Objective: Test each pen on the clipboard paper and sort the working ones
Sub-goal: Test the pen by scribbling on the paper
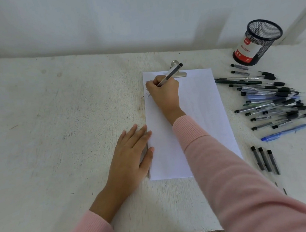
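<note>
A clipboard with white paper (pixel 199 112) lies in the middle of the table, its metal clip (pixel 179 71) at the far end. My right hand (pixel 165 93) grips a clear pen with a black cap end (pixel 172 72) and presses its tip near the paper's top left corner, where faint marks show. My left hand (pixel 131 154) lies flat on the table, fingers spread, touching the clipboard's left edge. A pile of several pens (pixel 273 100) lies to the right of the clipboard. Three dark pens (pixel 265 160) lie apart, nearer to me.
A black mesh pen cup (pixel 257 42) with a red and white label stands at the far right. A blue pen (pixel 285 133) lies at the near edge of the pile. The pale, worn table (pixel 57 123) ends at a white wall behind.
</note>
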